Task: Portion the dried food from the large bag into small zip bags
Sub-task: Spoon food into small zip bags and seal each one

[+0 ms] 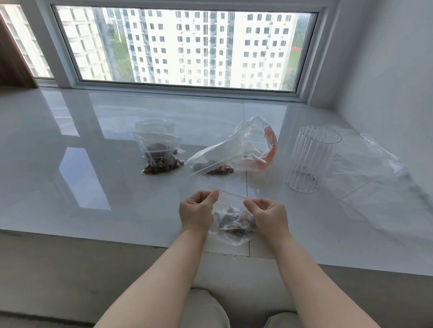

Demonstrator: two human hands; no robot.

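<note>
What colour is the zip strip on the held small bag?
Red, on the small bag; clearest in the head view.

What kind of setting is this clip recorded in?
Probably a high-rise flat, at a wide window ledge used as a worktop. The window looks out on tall apartment blocks, the glossy white ledge runs under it, and household items like a glass cup sit on it.
</note>
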